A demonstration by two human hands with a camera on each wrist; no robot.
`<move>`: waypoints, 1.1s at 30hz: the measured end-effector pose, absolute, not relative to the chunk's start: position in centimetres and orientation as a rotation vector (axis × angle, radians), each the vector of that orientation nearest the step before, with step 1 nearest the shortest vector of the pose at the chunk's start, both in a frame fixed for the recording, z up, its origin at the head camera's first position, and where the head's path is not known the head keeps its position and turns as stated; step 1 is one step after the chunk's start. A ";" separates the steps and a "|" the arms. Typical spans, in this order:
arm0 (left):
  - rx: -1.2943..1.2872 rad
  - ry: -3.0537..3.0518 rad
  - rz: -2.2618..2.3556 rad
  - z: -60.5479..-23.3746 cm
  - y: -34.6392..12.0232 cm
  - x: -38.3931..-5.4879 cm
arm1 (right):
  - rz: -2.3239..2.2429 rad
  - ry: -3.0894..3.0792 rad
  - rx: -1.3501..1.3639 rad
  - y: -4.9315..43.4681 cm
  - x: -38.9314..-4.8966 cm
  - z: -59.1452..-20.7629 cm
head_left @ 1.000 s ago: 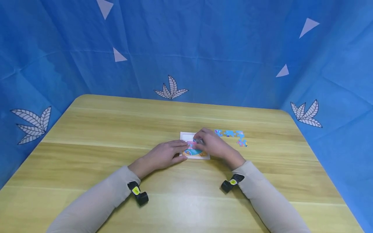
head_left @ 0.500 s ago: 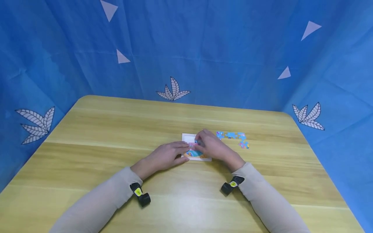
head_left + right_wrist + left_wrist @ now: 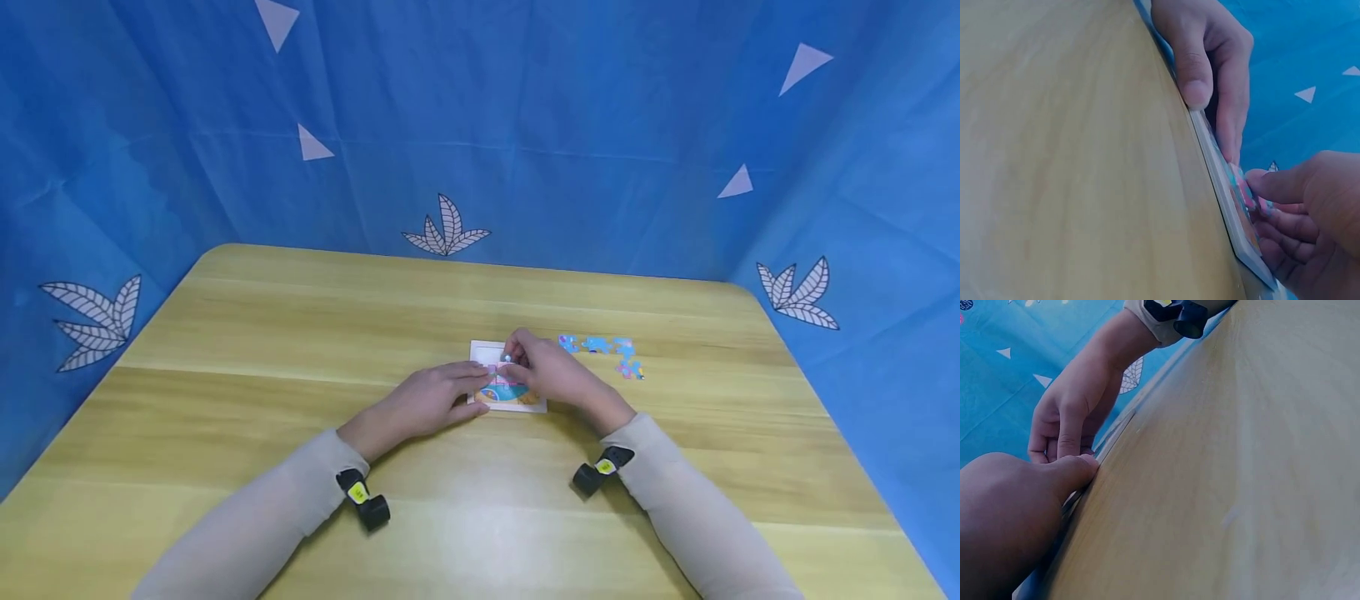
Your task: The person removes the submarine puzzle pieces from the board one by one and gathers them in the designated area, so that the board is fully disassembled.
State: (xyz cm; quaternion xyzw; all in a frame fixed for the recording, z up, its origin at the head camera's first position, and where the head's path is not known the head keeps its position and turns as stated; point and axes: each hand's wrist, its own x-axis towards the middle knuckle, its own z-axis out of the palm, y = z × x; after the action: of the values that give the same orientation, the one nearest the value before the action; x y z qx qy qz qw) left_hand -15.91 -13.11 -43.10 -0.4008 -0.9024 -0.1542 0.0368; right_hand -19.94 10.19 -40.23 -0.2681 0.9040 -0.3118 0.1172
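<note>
A small jigsaw puzzle with a white frame point(image 3: 486, 351) lies near the middle of the table, its lower part showing a blue, pink and orange picture. My left hand point(image 3: 426, 400) rests over its left side with fingers stretched out, the thumb at the near corner. From the right, my right hand point(image 3: 553, 371) pinches a pink puzzle piece point(image 3: 510, 373) between thumb and fingers, right over the assembled part. In the right wrist view the piece point(image 3: 1264, 204) shows at the thumb tip, close to the frame's surface. The fingers partly hide the picture.
Several loose blue and pink puzzle pieces point(image 3: 596, 344) lie on the wooden table point(image 3: 300, 333) to the right of the frame, beyond the right hand. A blue patterned cloth point(image 3: 525, 150) hangs behind the table and at both sides.
The piece in my right hand has been turned so that more of its pink face shows. My left hand stays on the frame, and the loose pieces lie as before.
</note>
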 end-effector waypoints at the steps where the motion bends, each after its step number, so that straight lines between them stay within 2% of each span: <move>1: -1.233 -2.766 -0.472 -43.0 -13.1 -16.0 | -0.936 2.635 -0.784 10.3 -20.1 -40.2; 16: -1.321 -2.676 -0.366 -43.2 -13.0 -16.0 | -1.244 2.455 -0.696 11.0 -20.6 -41.2; 26: -1.481 -2.532 -0.332 -43.4 -13.0 -15.7 | -1.239 2.473 -0.686 10.8 -20.7 -41.2; 33: -1.455 -2.628 -0.378 -42.9 -13.0 -15.3 | -1.257 2.449 -0.686 11.0 -20.5 -41.1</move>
State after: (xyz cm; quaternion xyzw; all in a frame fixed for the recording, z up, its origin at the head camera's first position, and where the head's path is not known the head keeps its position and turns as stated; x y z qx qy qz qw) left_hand -15.34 -13.05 -42.94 -0.4797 -0.8666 -0.1247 0.0570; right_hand -20.52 10.95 -41.08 -0.2391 0.8532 -0.4380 0.1519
